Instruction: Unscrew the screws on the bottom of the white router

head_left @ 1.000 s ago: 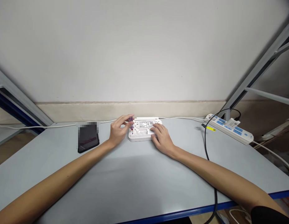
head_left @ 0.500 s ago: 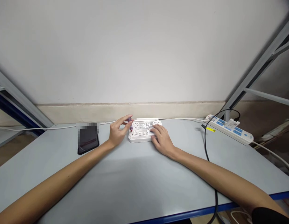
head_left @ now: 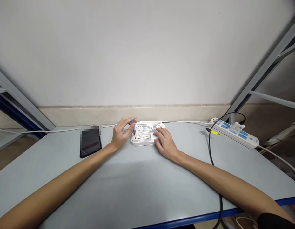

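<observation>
A white router (head_left: 144,137) lies on the table with its labelled, vented underside up. My left hand (head_left: 121,132) pinches a small screwdriver (head_left: 134,129) with a translucent purplish handle and a red lower part. The screwdriver stands nearly upright, its tip down at the router's left front corner; the screw itself is too small to make out. On the router's right half rests my right hand (head_left: 165,142), fingers stretched out and spread, covering part of the label and the right edge.
A dark phone (head_left: 90,143) lies left of my left hand. At the right back is a white power strip (head_left: 234,133) with a plugged-in adapter. A black cable (head_left: 210,152) runs across the table's right side over the front edge. A white cable (head_left: 185,121) follows the wall.
My left fingers have shifted slightly around the screwdriver handle, while its tip stays at the same corner. My right hand and the router hold their places.
</observation>
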The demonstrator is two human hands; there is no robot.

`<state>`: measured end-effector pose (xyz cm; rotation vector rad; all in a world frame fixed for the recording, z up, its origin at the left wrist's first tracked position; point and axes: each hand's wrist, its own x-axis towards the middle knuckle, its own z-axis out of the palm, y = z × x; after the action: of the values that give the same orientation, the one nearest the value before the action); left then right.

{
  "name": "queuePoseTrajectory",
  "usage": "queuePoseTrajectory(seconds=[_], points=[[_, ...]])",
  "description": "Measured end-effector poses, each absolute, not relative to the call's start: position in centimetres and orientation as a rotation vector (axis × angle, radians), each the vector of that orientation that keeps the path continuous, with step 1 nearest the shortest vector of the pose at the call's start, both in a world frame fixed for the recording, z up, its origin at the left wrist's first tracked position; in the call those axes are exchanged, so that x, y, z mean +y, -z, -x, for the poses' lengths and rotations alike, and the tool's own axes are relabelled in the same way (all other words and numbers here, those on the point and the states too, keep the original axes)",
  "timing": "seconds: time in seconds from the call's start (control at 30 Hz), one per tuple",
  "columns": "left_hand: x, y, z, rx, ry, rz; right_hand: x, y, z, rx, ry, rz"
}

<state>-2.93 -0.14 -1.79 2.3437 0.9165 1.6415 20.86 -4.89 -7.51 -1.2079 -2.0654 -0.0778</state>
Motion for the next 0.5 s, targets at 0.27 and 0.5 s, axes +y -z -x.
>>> queuePoseTrajectory(seconds=[0.27, 0.5], points=[[-0.23, 1.47, 2.64, 0.969, -1.633, -2.340, -4.96, 7.41, -20.83, -2.064, 0.083, 1.209], [-0.34, 1.52, 2.55, 0.969, -1.599, -2.322, -4.92, 7.60, -20.84, -2.059, 0.091, 1.194]])
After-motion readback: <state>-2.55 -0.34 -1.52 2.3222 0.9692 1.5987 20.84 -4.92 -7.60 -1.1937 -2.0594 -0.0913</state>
